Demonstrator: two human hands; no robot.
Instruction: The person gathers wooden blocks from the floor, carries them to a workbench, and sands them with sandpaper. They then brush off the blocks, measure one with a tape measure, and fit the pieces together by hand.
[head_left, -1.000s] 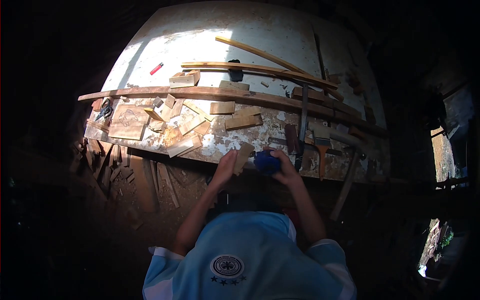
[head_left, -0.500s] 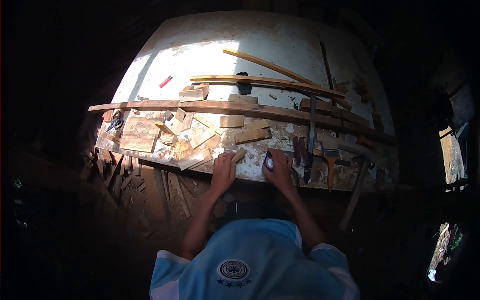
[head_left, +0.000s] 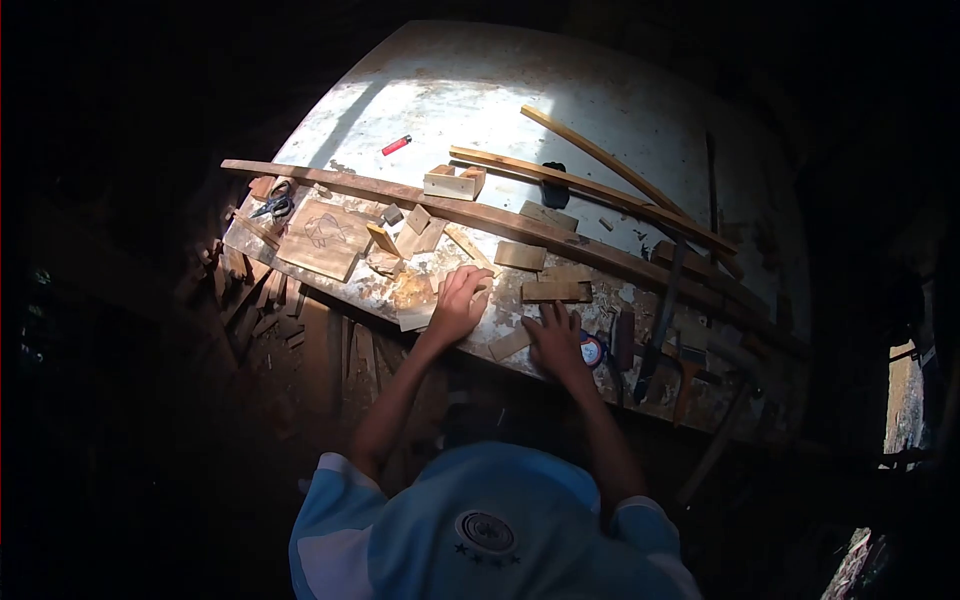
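Observation:
My left hand (head_left: 459, 306) reaches over the small wood offcuts at the middle of the bench. Its fingers are bent around a small wood block (head_left: 486, 286), most of which they hide. My right hand (head_left: 556, 342) rests palm down near the front edge, fingers apart, holding nothing. Its fingertips come close to a short wood block (head_left: 556, 291). Beside that palm sits a round blue tape measure (head_left: 591, 350). Between both hands, a small wood piece (head_left: 510, 344) lies at the bench edge.
A long wooden bar (head_left: 400, 192) crosses the bench (head_left: 470, 100). Thin strips (head_left: 600, 190), a red lighter (head_left: 396, 145), scissors (head_left: 275, 199) and a board with a drawing (head_left: 322, 240) lie around. At right are a brush (head_left: 688, 370) and other tools. Scrap wood (head_left: 265, 300) is piled below.
My left hand has left the small block near the edge and moved forward to the offcuts. My right hand has let go of the tape measure and spread its fingers. The view has turned.

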